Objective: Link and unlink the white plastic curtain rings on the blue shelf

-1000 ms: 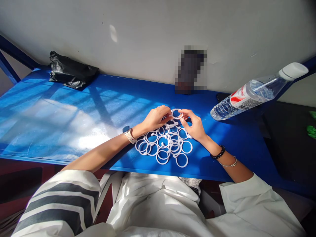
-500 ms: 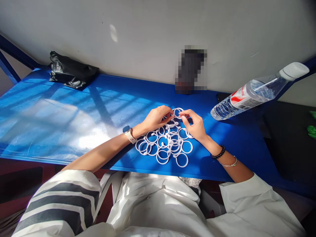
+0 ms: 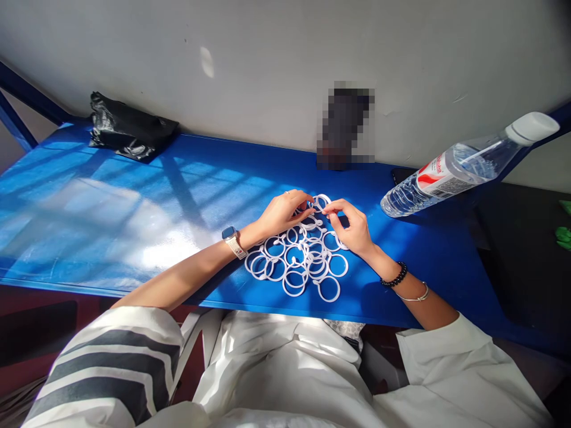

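Between my two hands, a white plastic ring (image 3: 323, 196), which looks like a curtain ring, is held just above the far edge of a pile. My left hand (image 3: 285, 213) pinches its left side with thumb and fingers. On its right side, the fingertips of my right hand (image 3: 352, 226) are closed together. The exact fingertip contact is too small to make out. Below and nearer to me lies the pile of similar white rings (image 3: 307, 252), several overlapping, some with a small knob or eyelet on the rim. My left forearm wears a watch.
The rings lie on a blue table (image 3: 134, 223) with sunlight glare on its left. A black plastic bag (image 3: 129, 128) sits at the back left. A water bottle (image 3: 446, 175) stands to the right, a dark flat object (image 3: 400, 175) behind it. A pixelated dark object (image 3: 343, 128) leans on the wall.
My right fingertips have shifted slightly to the left and lower on the held ring, and that ring has tilted a little. My left hand has hardly moved.
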Tool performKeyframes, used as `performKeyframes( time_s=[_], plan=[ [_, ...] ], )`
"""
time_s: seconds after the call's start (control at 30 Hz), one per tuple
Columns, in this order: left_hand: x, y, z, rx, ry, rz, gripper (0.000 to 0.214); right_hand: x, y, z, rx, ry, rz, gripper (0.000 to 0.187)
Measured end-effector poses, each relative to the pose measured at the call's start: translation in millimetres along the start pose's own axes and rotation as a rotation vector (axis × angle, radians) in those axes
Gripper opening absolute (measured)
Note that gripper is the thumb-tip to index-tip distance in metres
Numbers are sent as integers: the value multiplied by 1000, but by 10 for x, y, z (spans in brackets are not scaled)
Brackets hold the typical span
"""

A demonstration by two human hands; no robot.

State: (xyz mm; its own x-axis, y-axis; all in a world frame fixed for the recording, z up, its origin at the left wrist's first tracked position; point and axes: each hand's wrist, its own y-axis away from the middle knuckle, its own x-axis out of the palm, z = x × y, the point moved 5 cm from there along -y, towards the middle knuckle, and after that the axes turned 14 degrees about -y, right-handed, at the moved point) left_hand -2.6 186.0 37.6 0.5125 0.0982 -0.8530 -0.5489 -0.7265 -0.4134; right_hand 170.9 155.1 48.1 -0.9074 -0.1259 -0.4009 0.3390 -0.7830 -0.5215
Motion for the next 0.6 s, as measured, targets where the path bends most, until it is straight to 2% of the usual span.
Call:
performKeyframes(
  time_s=[0.37, 0.6],
  plan=[
    [-6, -6, -21, 39, 0, -3, 22, 8, 17, -12, -69, -55, -1, 10],
    [15, -7, -14, 29, 20, 24, 27, 0, 14, -31, -25, -21, -27, 12]
  ],
)
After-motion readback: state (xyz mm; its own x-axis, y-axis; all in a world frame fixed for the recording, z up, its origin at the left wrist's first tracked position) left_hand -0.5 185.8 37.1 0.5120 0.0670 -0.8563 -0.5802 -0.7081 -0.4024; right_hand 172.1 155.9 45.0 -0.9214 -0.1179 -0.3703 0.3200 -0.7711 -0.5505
